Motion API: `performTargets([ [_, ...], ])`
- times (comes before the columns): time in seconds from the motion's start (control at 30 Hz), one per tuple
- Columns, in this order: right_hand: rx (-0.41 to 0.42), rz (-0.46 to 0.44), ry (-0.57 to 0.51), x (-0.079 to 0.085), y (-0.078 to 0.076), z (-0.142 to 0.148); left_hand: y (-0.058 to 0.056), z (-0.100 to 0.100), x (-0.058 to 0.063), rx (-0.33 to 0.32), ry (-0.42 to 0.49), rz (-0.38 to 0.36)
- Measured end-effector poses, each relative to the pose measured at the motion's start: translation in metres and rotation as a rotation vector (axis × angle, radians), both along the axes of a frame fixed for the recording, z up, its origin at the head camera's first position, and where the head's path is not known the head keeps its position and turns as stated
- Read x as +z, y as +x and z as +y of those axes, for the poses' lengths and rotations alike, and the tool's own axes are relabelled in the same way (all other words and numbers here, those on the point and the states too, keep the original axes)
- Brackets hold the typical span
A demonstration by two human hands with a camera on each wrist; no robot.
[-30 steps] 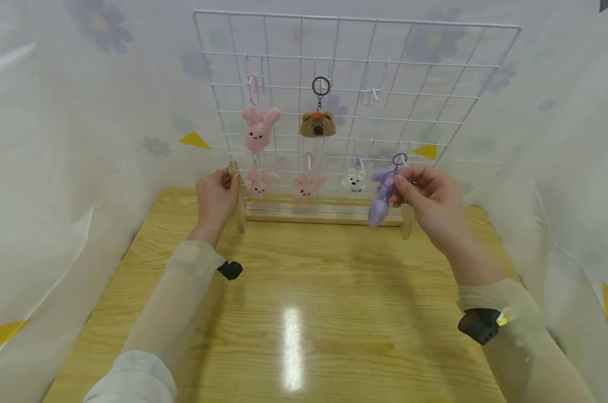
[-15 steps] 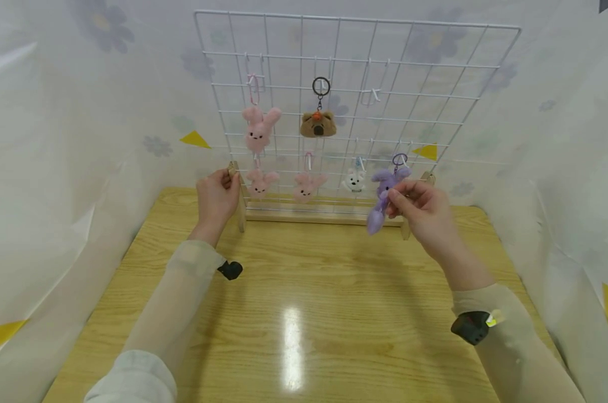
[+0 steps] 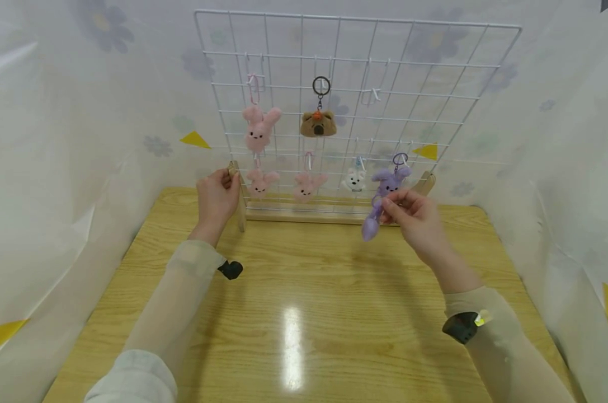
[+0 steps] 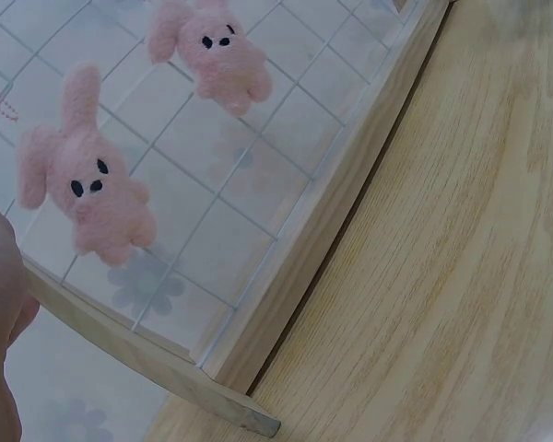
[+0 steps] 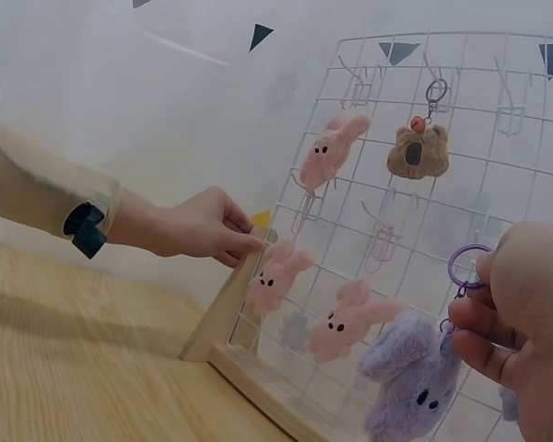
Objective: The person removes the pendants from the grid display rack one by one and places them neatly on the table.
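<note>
My left hand (image 3: 217, 195) grips the upper end of the wooden side post (image 4: 138, 348) at the rack's left. My right hand (image 3: 411, 219) pinches the purple ring (image 5: 467, 267) of a purple plush bunny keychain (image 5: 413, 378), which dangles below my fingers in front of the white wire grid rack (image 3: 356, 21). Just behind it, another purple plush bunny keychain (image 3: 387, 180) hangs on a lower-right hook. A small white plush keychain (image 3: 354, 181) hangs to its left. Two pink plush bunny keychains (image 3: 258, 184) hang farther left in the lower row.
Above, a pink bunny keychain (image 3: 259, 131) and a brown plush head keychain (image 3: 318, 124) hang on hooks. An upper-right hook (image 3: 373, 95) holds nothing. The rack stands at the back of a wood-grain table (image 3: 263, 313), with white sheeting (image 3: 42, 140) around it.
My right hand has drawn down and to the left with the held purple bunny keychain, uncovering more of the hanging purple bunny. My left hand stays on the post.
</note>
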State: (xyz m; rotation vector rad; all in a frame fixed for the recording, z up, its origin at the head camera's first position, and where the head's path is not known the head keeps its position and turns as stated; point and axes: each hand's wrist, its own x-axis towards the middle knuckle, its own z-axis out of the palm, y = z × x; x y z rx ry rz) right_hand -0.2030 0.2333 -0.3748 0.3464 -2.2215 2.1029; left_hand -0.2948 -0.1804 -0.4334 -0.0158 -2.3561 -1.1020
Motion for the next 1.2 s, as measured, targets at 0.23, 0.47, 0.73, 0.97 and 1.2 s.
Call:
performTargets([
  [0.23, 0.008, -0.010, 0.002, -0.011, -0.005, 0.002, 0.000, -0.001, 0.000, -0.008, 0.001, 0.007],
  [0.47, 0.014, -0.019, 0.004, -0.023, -0.008, 0.007, -0.001, -0.001, -0.001, -0.008, -0.005, 0.007],
  [0.73, -0.021, -0.039, 0.053, -0.032, -0.006, 0.009, -0.001, -0.001, -0.001, -0.003, -0.003, 0.012],
  [0.97, -0.038, -0.054, 0.061, -0.040, -0.002, 0.010, -0.002, -0.001, -0.002, 0.000, -0.003, 0.010],
  [1.2, -0.028, -0.032, 0.077, -0.048, 0.004, 0.014, -0.001, -0.001, -0.002, -0.002, 0.010, 0.000],
])
